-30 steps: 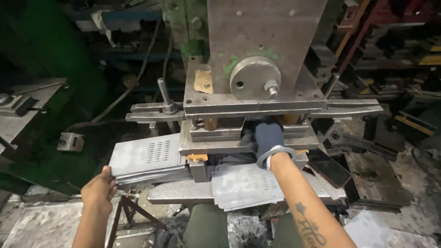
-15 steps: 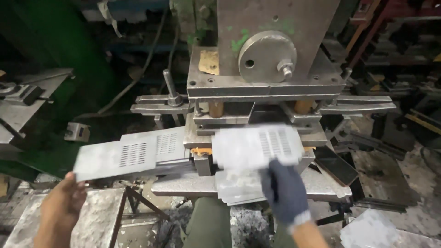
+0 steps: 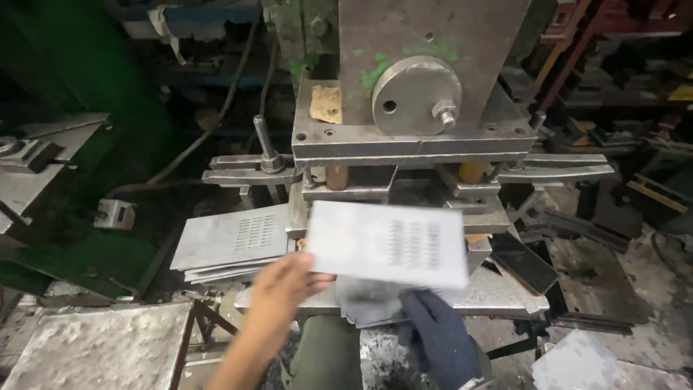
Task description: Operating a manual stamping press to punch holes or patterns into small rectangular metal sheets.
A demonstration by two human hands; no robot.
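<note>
I am holding a flat grey sheet-metal plate with a block of punched slots out in front of the big grey-and-green steel press, and it is motion-blurred because it is travelling. A second ago my gloved hand was deep in under the ram and my bare hand was hanging low at the left; half a second ago the plate was just coming out of the die area; now it is clear of the tooling and hovering above the front of the steel press bed. My bare left hand has come up and is pinching the plate's lower left corner, thumb and fingers closed on its edge. My right hand in the dark blue knitted glove is sitting below the plate, over some loose grey sheets lying on the bed; I cannot tell whether its fingers are closed on anything, as the plate and the blur are hiding them. To the left, resting just beside the die block, a stack of matching slotted grey plates is lying with its slots showing. So the piece is out from under the ram and passing into my left hand, on the side where that stack is lying.
</note>
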